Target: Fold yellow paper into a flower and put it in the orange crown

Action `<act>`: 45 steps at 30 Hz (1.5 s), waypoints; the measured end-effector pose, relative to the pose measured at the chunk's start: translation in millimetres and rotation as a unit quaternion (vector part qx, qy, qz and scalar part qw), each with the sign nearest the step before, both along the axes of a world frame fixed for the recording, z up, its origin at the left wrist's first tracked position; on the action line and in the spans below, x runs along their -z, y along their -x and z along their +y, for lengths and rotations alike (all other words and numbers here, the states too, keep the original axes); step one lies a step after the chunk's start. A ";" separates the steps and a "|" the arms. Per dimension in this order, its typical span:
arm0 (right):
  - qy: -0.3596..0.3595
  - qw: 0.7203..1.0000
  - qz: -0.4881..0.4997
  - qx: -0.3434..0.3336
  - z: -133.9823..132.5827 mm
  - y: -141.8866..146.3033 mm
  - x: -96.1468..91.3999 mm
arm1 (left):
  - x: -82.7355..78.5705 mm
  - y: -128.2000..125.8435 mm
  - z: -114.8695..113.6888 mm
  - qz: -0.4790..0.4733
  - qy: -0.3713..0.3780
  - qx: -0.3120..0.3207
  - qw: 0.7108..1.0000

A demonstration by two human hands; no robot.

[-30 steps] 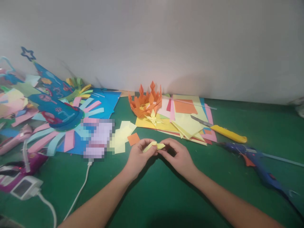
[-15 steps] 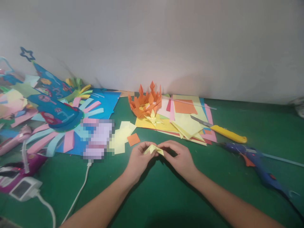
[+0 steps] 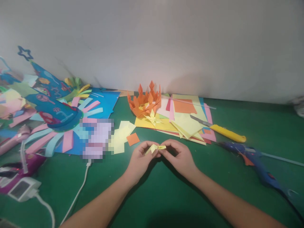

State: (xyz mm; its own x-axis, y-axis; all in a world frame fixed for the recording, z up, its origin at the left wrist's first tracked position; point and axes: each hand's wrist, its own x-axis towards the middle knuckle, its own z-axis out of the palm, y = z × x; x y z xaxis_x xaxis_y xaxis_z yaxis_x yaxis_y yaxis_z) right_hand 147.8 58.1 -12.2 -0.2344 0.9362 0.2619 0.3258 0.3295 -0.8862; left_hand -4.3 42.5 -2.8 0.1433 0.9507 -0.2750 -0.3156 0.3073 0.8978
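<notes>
Between my fingertips is a small folded piece of pale yellow paper [image 3: 154, 148]. My left hand [image 3: 142, 156] pinches its left side, thumb in front. On the right, my right hand [image 3: 178, 153] has its thumb and index finger closed on the paper's right flap. My fingers hide part of the folds. Just beyond the hands lies a small orange paper square [image 3: 133, 139], with pale yellow squares [image 3: 120, 142] to its left. Farther back, a folded yellow paper star flower [image 3: 153, 119] rests in front of an orange folded-paper crown [image 3: 144, 104].
A yellow utility knife [image 3: 228, 133] lies with its blade out by stacked coloured paper [image 3: 190, 126]. At the right is a blue glue gun [image 3: 251, 158]. Decorated blue paper cones [image 3: 55, 107], a blurred-out lilac object [image 3: 98, 139] and a white cable [image 3: 78, 194] are at the left.
The right flap of the yellow paper has been pressed narrower between my right fingers. Both hands stay in nearly the same place, and the view has shifted slightly.
</notes>
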 end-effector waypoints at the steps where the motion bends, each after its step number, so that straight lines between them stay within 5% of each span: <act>1: 0.009 1.000 0.012 -0.003 0.0 -0.1 0.2 | -0.2 0.3 -0.4 0.006 -0.004 0.005 1.000; 11: 0.107 0.980 0.156 -0.069 -1.3 0.1 -0.5 | 3.0 1.0 -4.6 0.042 -0.051 0.044 0.997; 25: 0.071 0.995 0.065 -0.023 -0.7 1.2 -0.5 | 9.6 -1.1 -3.6 0.165 -0.089 0.061 0.980; 35: 0.217 0.962 0.155 -0.062 4.4 -0.1 -0.4 | 9.2 -0.4 -1.5 0.156 -0.046 0.048 0.986; 38: 0.187 0.973 0.121 -0.063 4.1 -0.2 0.9 | 8.9 0.8 -1.3 0.174 -0.035 0.040 0.983; 45: -0.049 0.994 0.003 -0.102 1.9 -2.4 1.2 | 7.8 3.2 -0.5 0.235 -0.076 0.060 0.967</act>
